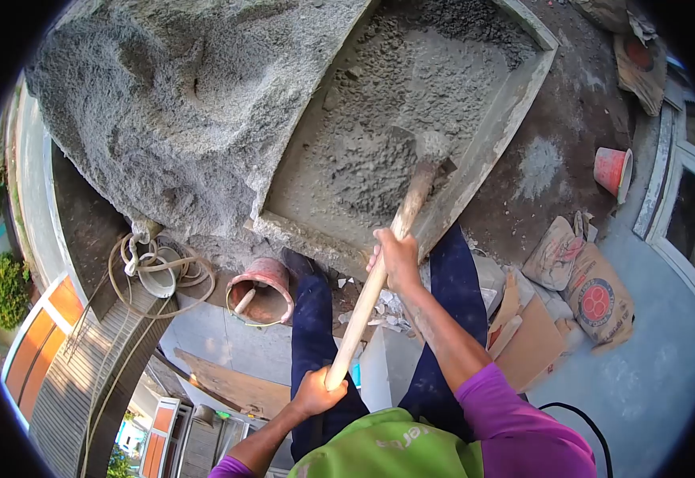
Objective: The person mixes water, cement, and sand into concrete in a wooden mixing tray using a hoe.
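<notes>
Gripping the hoe handle (373, 288) with both hands, the person stands at the near edge of the mixing tray (497, 131). The right hand (398, 260) is closed round the shaft about midway; the left hand (316, 392) is closed round the butt end, near the body. The blade (429, 150) sits in the grey mix (379, 151) towards the middle of the tray, and looks partly buried, though the lens distortion makes that hard to judge.

Done well, I would say, this stroke wants the hands kept well apart for leverage, the blade pulled through the full depth, and dry edges drawn inward.

The mix looks damp, lumpy and coarse, heaped unevenly, thinner towards the far corner. A large sand pile (180, 103) touches the tray's left side. A bucket (261, 291) stands near the person's left leg.
</notes>
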